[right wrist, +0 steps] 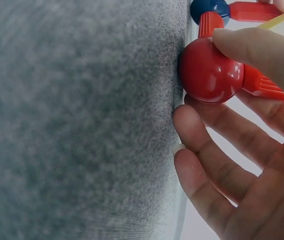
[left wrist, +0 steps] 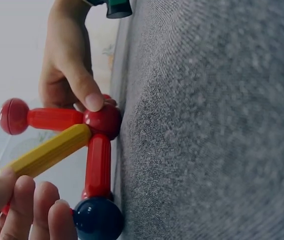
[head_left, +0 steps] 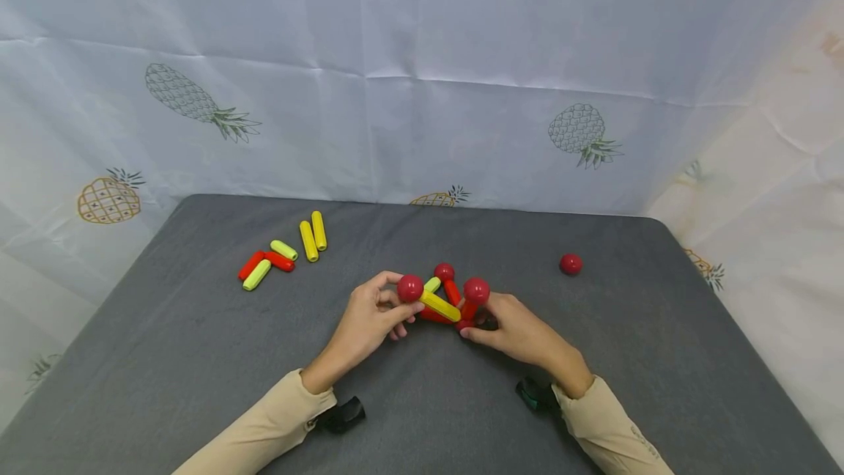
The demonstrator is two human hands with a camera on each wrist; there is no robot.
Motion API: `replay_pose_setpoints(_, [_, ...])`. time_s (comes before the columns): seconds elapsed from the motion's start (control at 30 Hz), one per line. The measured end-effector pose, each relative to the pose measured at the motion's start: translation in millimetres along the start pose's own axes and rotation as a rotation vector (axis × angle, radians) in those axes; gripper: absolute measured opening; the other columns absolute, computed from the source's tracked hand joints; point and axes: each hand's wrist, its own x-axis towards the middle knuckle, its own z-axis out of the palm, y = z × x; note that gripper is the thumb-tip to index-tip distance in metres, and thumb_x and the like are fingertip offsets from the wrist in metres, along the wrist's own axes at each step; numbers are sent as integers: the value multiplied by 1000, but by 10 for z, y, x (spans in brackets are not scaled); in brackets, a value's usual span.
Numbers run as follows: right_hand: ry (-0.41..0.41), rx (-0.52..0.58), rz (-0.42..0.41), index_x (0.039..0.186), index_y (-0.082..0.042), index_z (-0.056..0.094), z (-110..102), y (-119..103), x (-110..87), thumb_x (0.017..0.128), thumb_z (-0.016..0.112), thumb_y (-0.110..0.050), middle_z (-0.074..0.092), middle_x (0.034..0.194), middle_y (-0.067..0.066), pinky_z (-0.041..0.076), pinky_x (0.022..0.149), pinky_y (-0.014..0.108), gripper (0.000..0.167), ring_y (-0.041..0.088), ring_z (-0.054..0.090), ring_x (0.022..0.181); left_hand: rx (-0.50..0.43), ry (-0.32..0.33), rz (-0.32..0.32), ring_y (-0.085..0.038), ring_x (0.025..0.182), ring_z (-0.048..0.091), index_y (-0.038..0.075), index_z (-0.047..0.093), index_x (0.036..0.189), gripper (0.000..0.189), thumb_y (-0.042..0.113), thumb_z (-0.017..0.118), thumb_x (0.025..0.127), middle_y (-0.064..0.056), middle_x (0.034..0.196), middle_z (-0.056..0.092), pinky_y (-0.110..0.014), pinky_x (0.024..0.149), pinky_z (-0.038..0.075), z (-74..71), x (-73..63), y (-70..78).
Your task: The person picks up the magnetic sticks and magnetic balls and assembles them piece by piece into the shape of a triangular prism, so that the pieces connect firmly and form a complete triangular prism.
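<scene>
Rods and balls of a building toy form a joined frame between my hands. My left hand pinches a yellow rod near its upper end, beside a red ball. The rod slants down to a corner red ball, which my right hand grips low by the table. From that corner a red rod stands up, topped by another red ball. A lower red rod runs to a dark blue ball, hidden in the head view. Behind are another red ball and a lime rod.
On the grey table, loose red rods and lime rods lie at the left, with two yellow rods farther back. A single red ball sits at the right. A pineapple-print cloth hangs behind.
</scene>
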Motion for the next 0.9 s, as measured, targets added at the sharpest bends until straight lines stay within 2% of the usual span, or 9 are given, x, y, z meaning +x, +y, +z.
replay_pose_setpoints(0.17, [6, 4, -1, 113, -12, 61, 4, 1, -9, 88, 76, -23, 70, 99, -1, 57, 77, 28, 31, 9, 67, 85, 7, 6, -5, -19, 55, 62, 11, 60, 120, 29, 13, 69, 93, -12, 81, 72, -29, 52, 54, -11, -2, 9])
replay_pose_setpoints(0.33, [1, 7, 12, 113, -13, 61, 10, -4, -3, 88, 76, -23, 70, 99, -2, 56, 78, 27, 31, 9, 66, 86, 18, -10, -10, -23, 58, 63, 9, 60, 123, 29, 13, 66, 95, -15, 83, 72, -28, 51, 53, -25, 9, 6])
replay_pose_setpoints(0.53, [-5, 8, 29, 113, -14, 59, 12, -14, 2, 88, 76, -23, 70, 100, -1, 56, 80, 27, 31, 9, 67, 87, 61, -81, 19, -26, 61, 64, 3, 57, 129, 37, 10, 67, 94, -19, 87, 72, -30, 53, 55, -99, 40, 33])
replay_pose_setpoints(0.67, [-4, 15, 32, 114, -13, 59, 14, -16, 4, 88, 76, -22, 70, 101, -1, 56, 81, 27, 32, 9, 67, 88, 117, -115, 44, -28, 66, 66, 1, 56, 130, 41, 10, 68, 93, -16, 90, 72, -31, 57, 56, -193, 56, 51])
replay_pose_setpoints(0.9, [-2, 29, 17, 114, -13, 58, 15, -13, 14, 89, 75, -21, 70, 101, -1, 57, 82, 27, 31, 8, 67, 88, 206, -106, 97, -18, 90, 69, 7, 62, 124, 31, 7, 65, 93, -7, 100, 73, -24, 76, 55, -353, 88, 52])
